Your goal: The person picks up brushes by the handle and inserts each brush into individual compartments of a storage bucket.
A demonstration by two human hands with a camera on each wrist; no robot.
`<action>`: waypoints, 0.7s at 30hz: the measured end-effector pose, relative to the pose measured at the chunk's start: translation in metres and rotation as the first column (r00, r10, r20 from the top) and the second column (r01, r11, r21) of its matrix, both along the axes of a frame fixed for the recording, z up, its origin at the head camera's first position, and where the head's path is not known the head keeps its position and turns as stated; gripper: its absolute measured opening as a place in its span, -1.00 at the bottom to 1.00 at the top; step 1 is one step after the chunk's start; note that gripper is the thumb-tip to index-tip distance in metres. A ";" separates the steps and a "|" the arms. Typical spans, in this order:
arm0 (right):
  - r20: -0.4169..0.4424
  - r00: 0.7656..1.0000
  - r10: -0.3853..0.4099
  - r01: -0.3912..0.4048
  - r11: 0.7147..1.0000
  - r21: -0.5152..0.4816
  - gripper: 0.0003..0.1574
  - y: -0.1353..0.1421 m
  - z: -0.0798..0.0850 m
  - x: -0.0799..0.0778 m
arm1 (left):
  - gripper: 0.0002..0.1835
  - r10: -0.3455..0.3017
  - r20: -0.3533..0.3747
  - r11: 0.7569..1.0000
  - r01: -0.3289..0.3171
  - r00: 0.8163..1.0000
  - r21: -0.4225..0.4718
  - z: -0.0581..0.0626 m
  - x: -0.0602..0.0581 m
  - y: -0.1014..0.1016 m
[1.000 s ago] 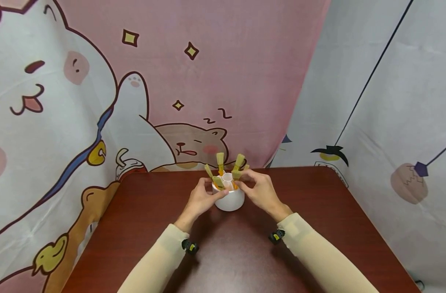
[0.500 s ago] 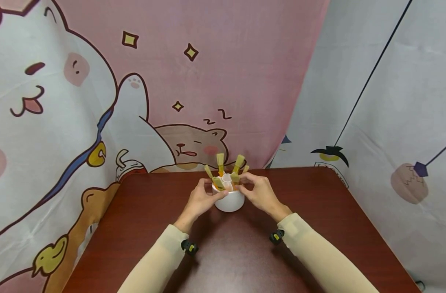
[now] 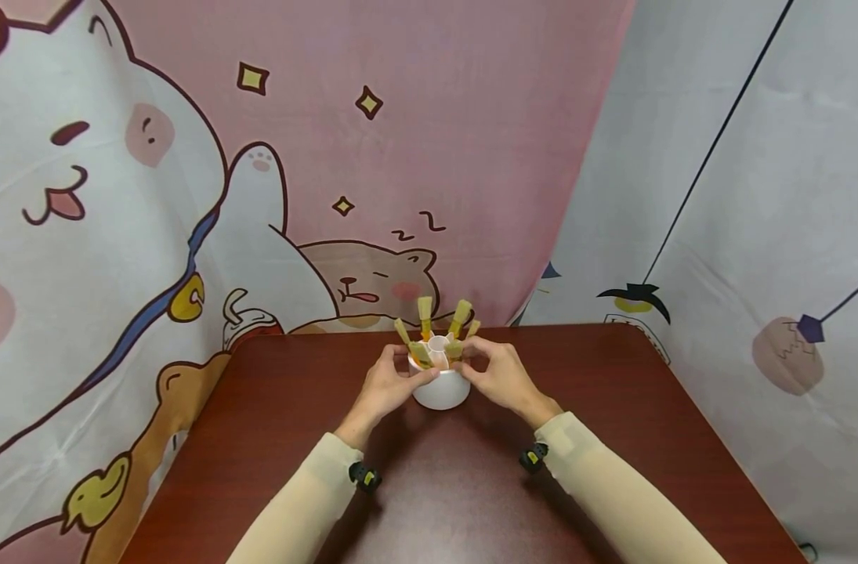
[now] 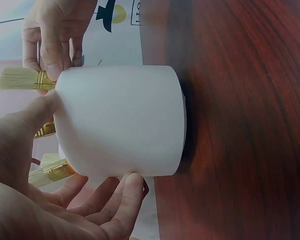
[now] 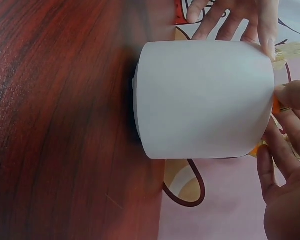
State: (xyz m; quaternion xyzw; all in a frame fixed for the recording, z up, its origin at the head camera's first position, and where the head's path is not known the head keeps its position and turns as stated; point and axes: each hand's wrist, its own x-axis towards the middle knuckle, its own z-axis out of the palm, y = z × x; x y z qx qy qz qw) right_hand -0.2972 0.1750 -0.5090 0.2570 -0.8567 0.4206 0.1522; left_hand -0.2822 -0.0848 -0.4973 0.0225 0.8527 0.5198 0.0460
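A round white holder (image 3: 441, 394) with divided compartments stands on the table. Several bristle brushes (image 3: 425, 307) with pale bristles, gold bands and orange handles stick up from it, bristles up. My left hand (image 3: 385, 385) grips the holder's left side, its thumb at the front rim and its fingers (image 4: 125, 205) along the wall. With thumb and fingers, my right hand (image 3: 502, 376) pinches a brush (image 4: 25, 78) at the front right rim. That brush's lower handle is hidden inside the holder. In the right wrist view, the holder (image 5: 205, 100) covers most of the brushes.
The dark red-brown table (image 3: 457, 501) extends around the holder. Behind it hangs a pink and white cartoon cloth (image 3: 499, 157), with a pale cloth (image 3: 753, 235) at the right. Small dark devices sit on both wrists.
The brush in my right hand has sunk lower into the holder, and my right fingers have come down slightly with it. My left hand keeps its grip on the holder.
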 end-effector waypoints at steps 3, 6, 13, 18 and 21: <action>0.018 1.000 0.007 -0.007 1.000 -0.003 -0.69 0.002 -0.001 -0.001 | -0.09 -0.005 -0.003 1.000 0.005 1.000 0.007 -0.001 -0.001 0.000; 0.032 0.999 0.010 -0.010 1.000 0.008 -0.70 0.005 -0.002 -0.002 | -0.09 -0.011 -0.006 1.000 0.011 1.000 0.012 -0.001 -0.002 0.000; 0.051 0.998 0.027 -0.028 0.999 0.027 -0.69 0.009 -0.003 -0.004 | -0.09 -0.015 -0.007 1.000 0.015 1.000 0.012 -0.001 -0.004 0.001; 0.047 0.998 0.030 -0.031 0.999 0.035 -0.67 0.010 -0.002 -0.005 | -0.09 -0.015 -0.017 1.000 0.015 1.000 0.005 -0.001 -0.005 0.002; 0.043 0.999 0.026 -0.028 0.999 0.042 -0.65 0.010 -0.002 -0.003 | -0.09 -0.013 -0.015 1.000 0.013 1.000 0.006 -0.001 -0.005 0.002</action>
